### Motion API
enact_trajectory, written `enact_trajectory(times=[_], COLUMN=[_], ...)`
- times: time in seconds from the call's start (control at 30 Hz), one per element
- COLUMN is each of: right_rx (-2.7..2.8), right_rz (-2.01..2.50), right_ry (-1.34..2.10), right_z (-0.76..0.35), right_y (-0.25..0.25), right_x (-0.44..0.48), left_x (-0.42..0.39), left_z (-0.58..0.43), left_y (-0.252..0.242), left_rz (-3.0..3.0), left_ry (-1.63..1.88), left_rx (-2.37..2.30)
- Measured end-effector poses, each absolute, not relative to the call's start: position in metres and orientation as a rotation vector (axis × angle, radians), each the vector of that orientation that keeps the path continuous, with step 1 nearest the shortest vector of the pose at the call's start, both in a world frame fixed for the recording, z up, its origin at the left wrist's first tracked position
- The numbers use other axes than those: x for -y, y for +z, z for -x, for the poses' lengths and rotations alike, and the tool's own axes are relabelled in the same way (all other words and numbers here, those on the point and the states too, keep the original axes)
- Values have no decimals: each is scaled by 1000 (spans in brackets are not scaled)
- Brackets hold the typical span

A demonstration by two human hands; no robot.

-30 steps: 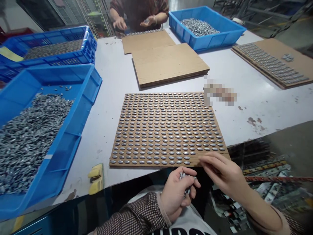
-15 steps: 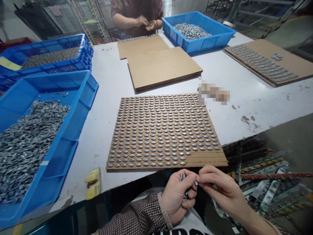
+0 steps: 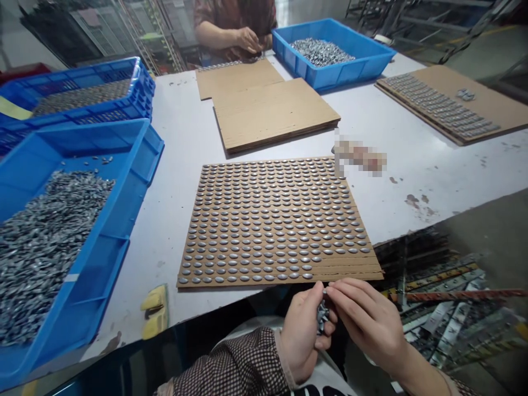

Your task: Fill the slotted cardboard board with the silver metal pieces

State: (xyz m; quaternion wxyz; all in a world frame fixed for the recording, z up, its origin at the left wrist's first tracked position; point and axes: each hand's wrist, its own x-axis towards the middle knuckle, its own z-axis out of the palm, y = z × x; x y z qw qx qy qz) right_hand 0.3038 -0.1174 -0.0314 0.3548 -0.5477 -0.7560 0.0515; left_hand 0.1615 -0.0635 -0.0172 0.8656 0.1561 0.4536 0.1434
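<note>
My left hand (image 3: 300, 335) is closed around a handful of small grey metal pieces (image 3: 322, 319), oval with pointed ends, which show between its thumb and curled fingers. My right hand (image 3: 369, 319) meets it at the fingertips, pinched on one such piece that is mostly hidden. Both hands are just off the near edge of a cardboard sheet (image 3: 346, 268). Rows of the same metal pieces (image 3: 258, 226) lie across that sheet, and the bare strip is at its near right corner.
Left stands a blue bin (image 3: 124, 231) of loose pieces, behind it a blue crate (image 3: 144, 91). Stacked cardboard (image 3: 276, 115), another blue bin (image 3: 350, 71) and a part-filled sheet (image 3: 499, 99) lie farther back. Across the table (image 3: 165, 165) a person (image 3: 235, 27) handles pieces. A yellow object (image 3: 154, 312) lies near the front edge.
My left hand has turned more upright, with its thumb raised, and more of the handful shows. My right fingers have moved up slightly with it. The rows on the sheet look the same.
</note>
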Motion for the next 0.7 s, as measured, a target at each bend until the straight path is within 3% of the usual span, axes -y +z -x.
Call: enact_trajectory(times=[0.2, 0.37, 0.7], right_rx=[1871, 1665, 1773], right_rz=[1345, 1626, 1725], right_ry=[384, 539, 618], right_z=[-314, -331, -332], right_y=[-20, -22, -22], right_x=[109, 94, 70], left_x=[60, 59, 67], left_z=[-159, -154, -153], left_y=[-17, -18, -21], left_rz=[-315, -173, -349], left_ry=[249, 230, 194], left_rx=[-884, -868, -871])
